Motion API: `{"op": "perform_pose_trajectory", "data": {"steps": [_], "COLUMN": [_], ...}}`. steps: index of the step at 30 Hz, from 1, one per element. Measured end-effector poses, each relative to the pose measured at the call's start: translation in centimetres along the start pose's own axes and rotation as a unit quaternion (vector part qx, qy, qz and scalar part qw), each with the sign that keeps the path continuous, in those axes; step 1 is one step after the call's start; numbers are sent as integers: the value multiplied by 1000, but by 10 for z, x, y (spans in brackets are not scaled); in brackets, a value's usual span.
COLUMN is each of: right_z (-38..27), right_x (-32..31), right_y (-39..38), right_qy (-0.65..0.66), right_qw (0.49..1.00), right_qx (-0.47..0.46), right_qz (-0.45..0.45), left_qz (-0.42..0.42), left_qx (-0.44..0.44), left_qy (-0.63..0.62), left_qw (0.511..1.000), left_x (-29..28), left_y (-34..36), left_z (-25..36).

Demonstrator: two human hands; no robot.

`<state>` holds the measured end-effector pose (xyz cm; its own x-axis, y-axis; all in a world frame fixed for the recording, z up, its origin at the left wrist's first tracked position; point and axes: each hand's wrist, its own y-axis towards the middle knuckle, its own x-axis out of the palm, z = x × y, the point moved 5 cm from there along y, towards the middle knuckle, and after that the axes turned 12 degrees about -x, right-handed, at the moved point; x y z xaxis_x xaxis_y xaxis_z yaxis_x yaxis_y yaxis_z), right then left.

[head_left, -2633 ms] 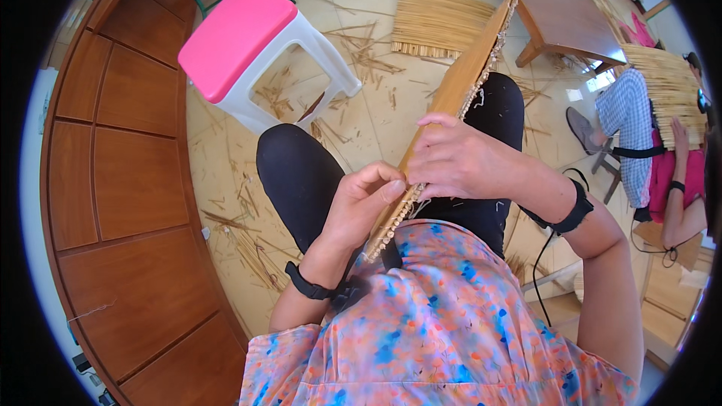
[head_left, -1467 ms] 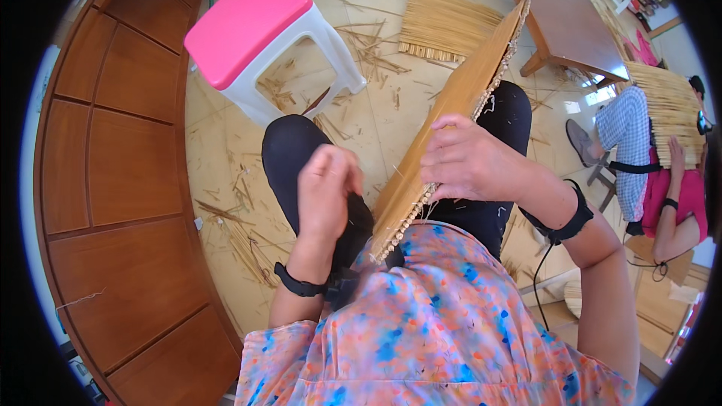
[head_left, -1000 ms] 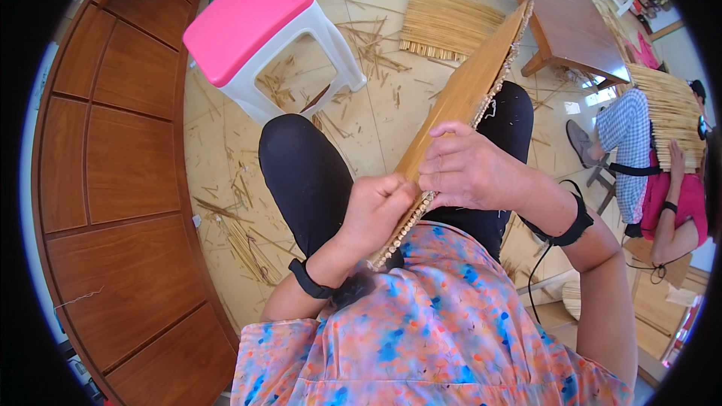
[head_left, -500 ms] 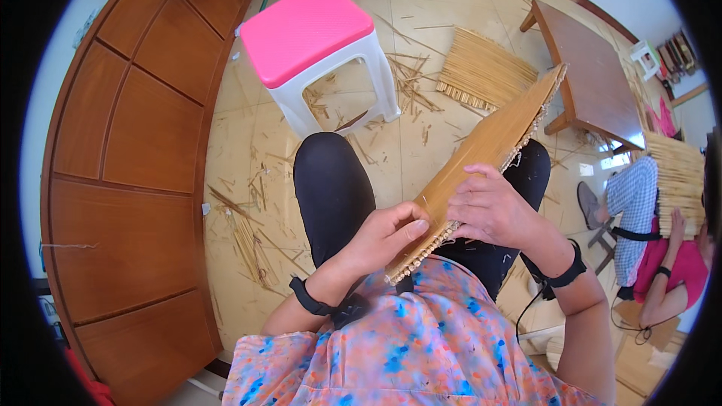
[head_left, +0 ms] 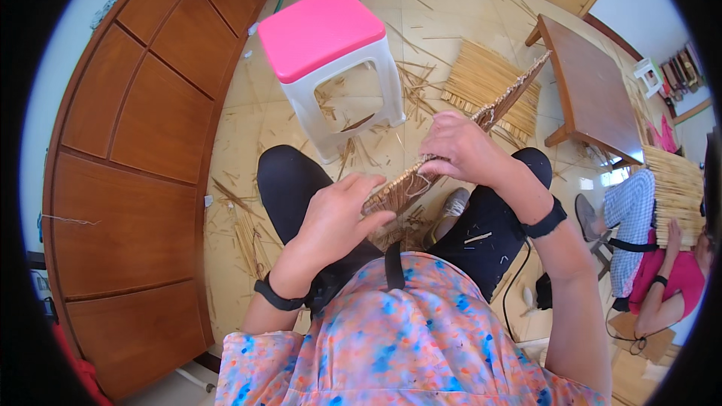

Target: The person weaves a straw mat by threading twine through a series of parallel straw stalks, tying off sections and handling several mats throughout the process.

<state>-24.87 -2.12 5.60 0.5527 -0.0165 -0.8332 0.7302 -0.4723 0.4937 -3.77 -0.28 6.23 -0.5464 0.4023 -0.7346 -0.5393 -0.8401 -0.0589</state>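
A stiff mat of thin straw-coloured stalks [head_left: 404, 195] stands on edge over my lap, slanting from near left to far right. Its knotted, stitched edge faces up, and a loose loop of pale thread hangs by it. My right hand [head_left: 468, 152] is closed over this upper edge near the middle, fingertips pinching it. My left hand [head_left: 335, 216] is at the near end, thumb and fingers on either side of it. The mat's lower part is mostly hidden by its steep tilt.
A white stool with a pink seat [head_left: 323, 34] stands ahead. Another stalk mat [head_left: 477, 68] lies beside a low wooden table [head_left: 594, 79]. Cut stalks litter the tiled floor. Wooden cabinets [head_left: 128, 203] line the left. At right, a seated person [head_left: 669, 278] holds a similar mat.
The mat has been tipped up from its slanted position, so its knotted edge now faces upward. Both hands have moved forward, and my knees have spread.
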Motion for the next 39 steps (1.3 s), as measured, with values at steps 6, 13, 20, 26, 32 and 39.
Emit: {"op": "perform_pose_trajectory", "data": {"steps": [6, 13, 20, 26, 32, 39], "right_z": [14, 20, 31, 31, 23, 22], "right_x": [7, 12, 18, 14, -18, -8], "right_y": [12, 17, 24, 28, 9, -38], "right_qy": [-10, -20, -47, 2, -110, -16], "right_qw": [1000, 999, 995, 989, 964, 903], "right_qx": [-1, 24, 78, 123, 144, 376], "right_qz": [4, 29, -43, -83, 194, 208], "left_qz": [45, 106, 87, 13, -93, -52], "left_qx": [3, -26, -15, -47, -97, -63], "left_qy": [109, 167, 172, 178, -35, -13], "left_qw": [993, 980, 981, 983, 990, 997], "left_x": [9, 14, 5, 6, 10, 18], "left_y": [21, 32, 39, 51, 67, 66], "left_z": [-4, -15, -10, -11, -39, -48]}}
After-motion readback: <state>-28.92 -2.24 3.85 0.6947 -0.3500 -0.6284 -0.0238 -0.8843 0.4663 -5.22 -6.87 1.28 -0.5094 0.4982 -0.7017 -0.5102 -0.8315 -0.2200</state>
